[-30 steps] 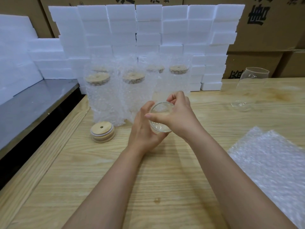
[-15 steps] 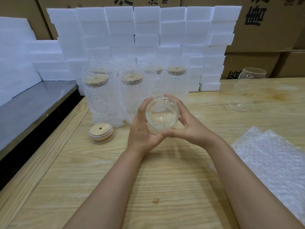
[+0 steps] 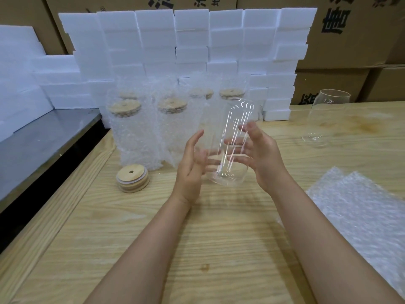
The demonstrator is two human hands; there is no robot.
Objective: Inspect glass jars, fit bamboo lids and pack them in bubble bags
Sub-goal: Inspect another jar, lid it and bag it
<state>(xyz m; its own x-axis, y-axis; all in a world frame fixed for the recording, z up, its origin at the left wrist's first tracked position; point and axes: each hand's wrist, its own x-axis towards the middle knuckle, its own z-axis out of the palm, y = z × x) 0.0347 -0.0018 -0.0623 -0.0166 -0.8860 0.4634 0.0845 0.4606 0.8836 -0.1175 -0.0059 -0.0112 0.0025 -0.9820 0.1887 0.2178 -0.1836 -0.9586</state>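
Observation:
A clear glass jar (image 3: 238,119) is held above the wooden table (image 3: 197,238), nearly upright and leaning right at the top. My left hand (image 3: 189,165) and my right hand (image 3: 263,156) carry it between them with fairly straight fingers, which show through the glass. A short stack of bamboo lids (image 3: 132,177) lies on the table left of my left hand. Flat bubble bags (image 3: 361,218) lie at the right. Several lidded jars in bubble bags (image 3: 131,132) stand behind my hands.
A second bare glass jar (image 3: 324,119) stands at the back right. White foam blocks (image 3: 190,40) are stacked along the back, with cardboard boxes (image 3: 350,40) behind them. A grey metal surface (image 3: 43,139) borders the table on the left.
The jar was held with its mouth toward me and gripped by curled fingers. It has now turned nearly upright, and both hands have opened out along its sides.

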